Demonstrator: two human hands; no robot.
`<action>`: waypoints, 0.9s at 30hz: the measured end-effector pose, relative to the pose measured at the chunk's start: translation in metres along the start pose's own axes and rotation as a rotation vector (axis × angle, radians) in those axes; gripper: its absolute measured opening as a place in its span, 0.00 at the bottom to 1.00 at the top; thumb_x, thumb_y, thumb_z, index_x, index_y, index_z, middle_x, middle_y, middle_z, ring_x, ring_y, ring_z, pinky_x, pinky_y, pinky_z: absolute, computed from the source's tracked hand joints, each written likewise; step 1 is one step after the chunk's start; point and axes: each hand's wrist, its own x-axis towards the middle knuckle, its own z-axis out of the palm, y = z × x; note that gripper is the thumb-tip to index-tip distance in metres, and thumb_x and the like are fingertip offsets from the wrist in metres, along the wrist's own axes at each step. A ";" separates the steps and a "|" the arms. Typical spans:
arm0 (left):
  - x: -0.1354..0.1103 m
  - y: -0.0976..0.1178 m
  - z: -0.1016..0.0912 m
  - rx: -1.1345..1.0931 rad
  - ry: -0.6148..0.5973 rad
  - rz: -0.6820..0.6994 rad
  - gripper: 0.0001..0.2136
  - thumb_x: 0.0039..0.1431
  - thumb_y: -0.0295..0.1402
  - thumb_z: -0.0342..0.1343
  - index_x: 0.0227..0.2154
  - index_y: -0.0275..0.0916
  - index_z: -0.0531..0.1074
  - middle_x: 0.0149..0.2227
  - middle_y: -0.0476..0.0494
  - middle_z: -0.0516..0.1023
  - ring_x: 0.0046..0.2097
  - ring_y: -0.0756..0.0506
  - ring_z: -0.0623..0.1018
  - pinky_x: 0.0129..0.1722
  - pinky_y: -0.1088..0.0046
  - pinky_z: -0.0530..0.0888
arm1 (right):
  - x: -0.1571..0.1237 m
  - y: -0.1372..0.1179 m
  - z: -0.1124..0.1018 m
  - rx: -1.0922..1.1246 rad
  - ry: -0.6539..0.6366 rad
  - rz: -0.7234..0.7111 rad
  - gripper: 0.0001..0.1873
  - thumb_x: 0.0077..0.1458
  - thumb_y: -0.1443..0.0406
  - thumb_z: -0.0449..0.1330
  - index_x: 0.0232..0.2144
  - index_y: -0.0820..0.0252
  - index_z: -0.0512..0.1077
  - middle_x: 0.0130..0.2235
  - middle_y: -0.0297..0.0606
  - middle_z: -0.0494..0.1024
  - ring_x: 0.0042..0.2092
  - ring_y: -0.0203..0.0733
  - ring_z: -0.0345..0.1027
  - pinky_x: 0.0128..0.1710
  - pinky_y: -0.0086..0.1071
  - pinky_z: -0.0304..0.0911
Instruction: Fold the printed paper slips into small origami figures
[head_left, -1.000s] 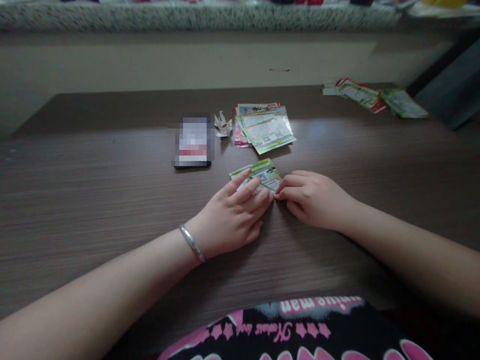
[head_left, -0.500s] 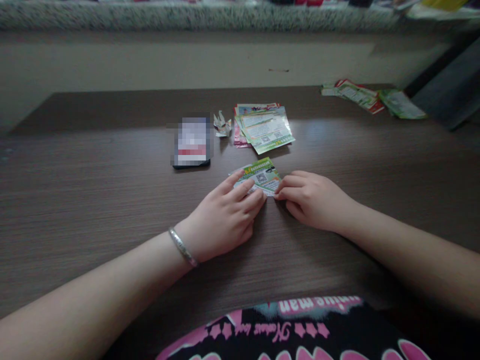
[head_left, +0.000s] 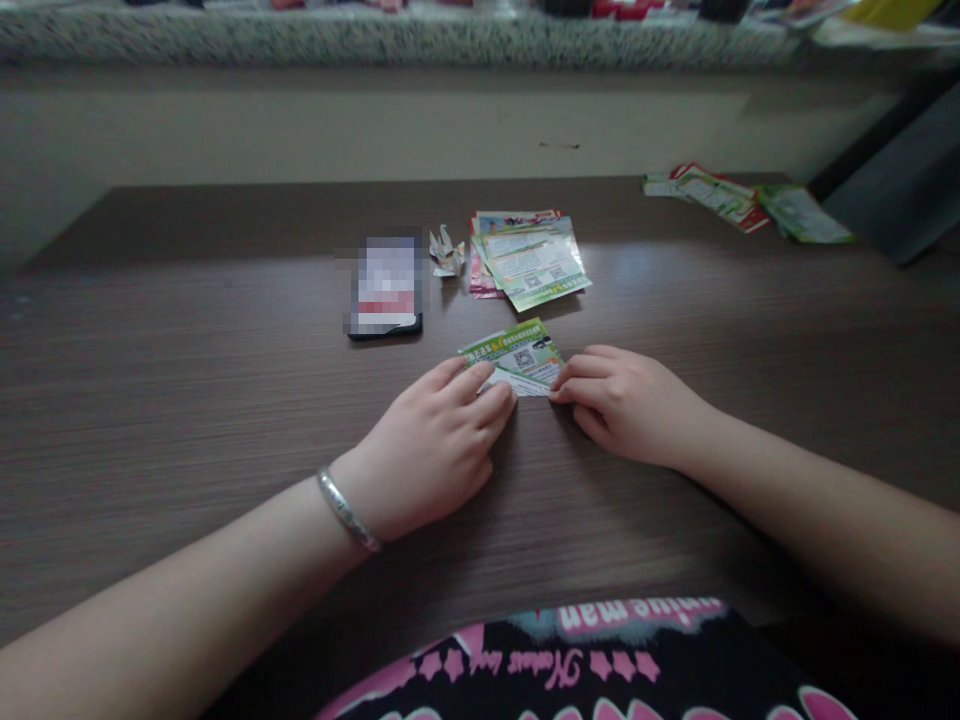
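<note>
A green and white printed leaflet (head_left: 523,359) lies folded on the table in front of me, a white flap along its near edge. My left hand (head_left: 439,430), with a silver bangle at the wrist, rests its slightly spread fingers on the flap and the leaflet's left part. At the right near corner, my right hand (head_left: 626,400) pinches the paper between thumb and fingertips. The left thumb is mostly hidden under the hand.
Behind the leaflet lies a stack of printed leaflets (head_left: 532,262). A folded paper crane (head_left: 447,252) stands beside a phone (head_left: 386,285) with a blurred screen. More leaflets (head_left: 720,195) lie at the back right of the brown table (head_left: 187,350), which meets a wall.
My left hand has slid left along the near edge of the leaflet, uncovering more of the white flap. My right hand stays at the corner.
</note>
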 end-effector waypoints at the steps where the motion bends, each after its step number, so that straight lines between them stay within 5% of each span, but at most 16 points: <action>1: 0.000 0.000 -0.001 0.000 -0.004 -0.006 0.18 0.59 0.32 0.49 0.50 0.32 0.71 0.51 0.39 0.73 0.53 0.37 0.70 0.57 0.55 0.67 | 0.000 0.000 0.000 0.001 0.003 -0.002 0.12 0.55 0.71 0.54 0.34 0.62 0.77 0.37 0.41 0.78 0.38 0.43 0.68 0.40 0.36 0.65; 13: -0.006 0.002 -0.001 0.059 0.026 -0.050 0.17 0.61 0.29 0.46 0.46 0.29 0.75 0.49 0.35 0.75 0.58 0.35 0.68 0.61 0.55 0.65 | -0.002 0.003 0.001 0.015 0.007 -0.009 0.12 0.55 0.71 0.53 0.34 0.62 0.77 0.38 0.42 0.78 0.38 0.43 0.69 0.41 0.37 0.66; 27: -0.012 0.000 -0.005 0.033 -0.042 -0.110 0.18 0.58 0.29 0.48 0.48 0.29 0.74 0.52 0.33 0.73 0.55 0.36 0.71 0.54 0.58 0.73 | -0.005 0.005 0.003 0.042 0.008 -0.015 0.11 0.54 0.71 0.54 0.34 0.62 0.77 0.38 0.41 0.78 0.40 0.44 0.69 0.43 0.37 0.65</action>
